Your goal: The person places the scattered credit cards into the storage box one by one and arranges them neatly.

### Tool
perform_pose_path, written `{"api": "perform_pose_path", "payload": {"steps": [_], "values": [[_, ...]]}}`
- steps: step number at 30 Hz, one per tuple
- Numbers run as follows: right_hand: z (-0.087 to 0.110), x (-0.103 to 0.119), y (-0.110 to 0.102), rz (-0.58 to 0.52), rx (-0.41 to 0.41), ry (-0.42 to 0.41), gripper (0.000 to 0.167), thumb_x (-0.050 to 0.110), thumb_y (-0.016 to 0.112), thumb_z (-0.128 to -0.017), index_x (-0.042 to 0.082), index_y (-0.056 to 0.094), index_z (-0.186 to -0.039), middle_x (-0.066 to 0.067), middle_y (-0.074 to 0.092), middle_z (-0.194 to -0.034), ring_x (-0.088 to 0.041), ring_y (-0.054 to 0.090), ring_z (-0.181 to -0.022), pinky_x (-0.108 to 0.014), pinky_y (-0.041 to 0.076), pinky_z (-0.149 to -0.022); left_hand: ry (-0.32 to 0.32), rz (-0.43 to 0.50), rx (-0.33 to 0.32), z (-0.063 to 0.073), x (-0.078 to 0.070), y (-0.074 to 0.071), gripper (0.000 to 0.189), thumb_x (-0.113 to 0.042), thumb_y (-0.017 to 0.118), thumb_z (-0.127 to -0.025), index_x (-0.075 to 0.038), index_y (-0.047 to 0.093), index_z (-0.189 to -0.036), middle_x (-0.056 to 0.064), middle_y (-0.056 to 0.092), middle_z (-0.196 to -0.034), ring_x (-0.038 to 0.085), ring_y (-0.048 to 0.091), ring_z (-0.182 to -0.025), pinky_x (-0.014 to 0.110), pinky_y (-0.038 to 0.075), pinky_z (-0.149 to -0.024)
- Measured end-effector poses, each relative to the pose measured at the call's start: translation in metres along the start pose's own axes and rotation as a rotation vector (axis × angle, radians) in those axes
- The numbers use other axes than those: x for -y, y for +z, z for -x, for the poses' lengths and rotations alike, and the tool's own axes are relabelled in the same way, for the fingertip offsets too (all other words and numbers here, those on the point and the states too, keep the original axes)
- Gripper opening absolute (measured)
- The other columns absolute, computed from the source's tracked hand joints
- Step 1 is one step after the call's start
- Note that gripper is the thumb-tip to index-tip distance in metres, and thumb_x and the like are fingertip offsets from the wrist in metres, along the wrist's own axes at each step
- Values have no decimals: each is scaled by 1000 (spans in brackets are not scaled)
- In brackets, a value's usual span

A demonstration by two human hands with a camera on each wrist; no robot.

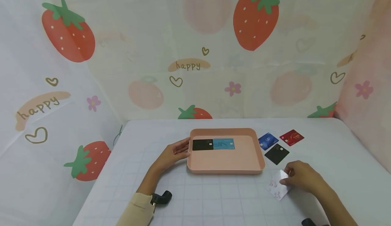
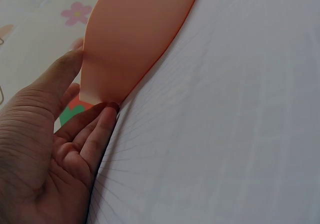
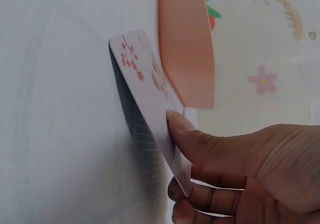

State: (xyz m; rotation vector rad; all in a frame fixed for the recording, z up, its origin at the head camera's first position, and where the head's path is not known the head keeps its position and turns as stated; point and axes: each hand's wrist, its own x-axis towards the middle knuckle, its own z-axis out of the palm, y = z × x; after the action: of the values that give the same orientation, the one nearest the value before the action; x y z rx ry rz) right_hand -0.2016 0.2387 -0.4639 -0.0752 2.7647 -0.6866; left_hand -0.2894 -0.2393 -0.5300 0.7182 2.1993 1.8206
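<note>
My left hand (image 1: 173, 154) holds the left edge of a peach-coloured tray (image 1: 226, 163); in the left wrist view the fingers curl against the tray's wall (image 2: 135, 29). Between thumb and fingers, my right hand (image 1: 303, 175) pinches a white card with pink blossom (image 1: 278, 186). That card is tilted over the table, in front of the tray's right corner; the right wrist view shows its printed face (image 3: 145, 79). Inside the tray a black card (image 1: 202, 145) and a light blue card (image 1: 223, 144) lie end to end along the back left.
Right of the tray lie a blue card (image 1: 268, 140), a red card (image 1: 292, 137) and another black card (image 1: 276, 154) on the white table (image 1: 213, 199). A strawberry-printed curtain (image 1: 146, 49) hangs behind and at both sides.
</note>
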Motion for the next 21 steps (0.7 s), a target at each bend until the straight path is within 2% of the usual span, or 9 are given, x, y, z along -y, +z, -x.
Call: {"api": "perform_pose_path", "payload": {"steps": [5, 11, 15, 21], "values": [[-6, -5, -6, -33, -9, -31, 26, 20, 86, -82, 1, 71, -91, -3, 62, -80, -20, 54, -76, -35, 49, -66, -11, -3, -3, 0, -3, 0, 66, -8, 69, -98, -6, 39, -156, 14, 41, -158, 32, 45, -142, 28, 48, -106], [-13, -9, -15, -91, 16, -91, 12, 8, 81, -84, 2, 72, -87, -3, 63, -77, -20, 53, -75, -33, 48, -66, -23, -5, -1, 1, -2, -1, 66, -9, 69, -98, -6, 39, -156, 13, 41, -158, 30, 44, -142, 29, 48, -106], [-16, -12, -25, -143, 73, -139, 8, 7, 79, -86, 2, 73, -89, -3, 63, -75, -20, 54, -74, -33, 48, -65, -31, -17, -5, 1, 0, -1, 66, -11, 70, -97, -6, 39, -156, 12, 42, -158, 29, 46, -142, 28, 48, -106], [-16, -19, -42, -266, 191, -201, 11, 11, 74, -91, 1, 71, -95, -3, 59, -73, -18, 51, -67, -24, 38, -51, -25, -27, -10, 0, 0, -1, 67, -13, 71, -97, -7, 40, -156, 11, 43, -157, 28, 47, -141, 28, 48, -105]]}}
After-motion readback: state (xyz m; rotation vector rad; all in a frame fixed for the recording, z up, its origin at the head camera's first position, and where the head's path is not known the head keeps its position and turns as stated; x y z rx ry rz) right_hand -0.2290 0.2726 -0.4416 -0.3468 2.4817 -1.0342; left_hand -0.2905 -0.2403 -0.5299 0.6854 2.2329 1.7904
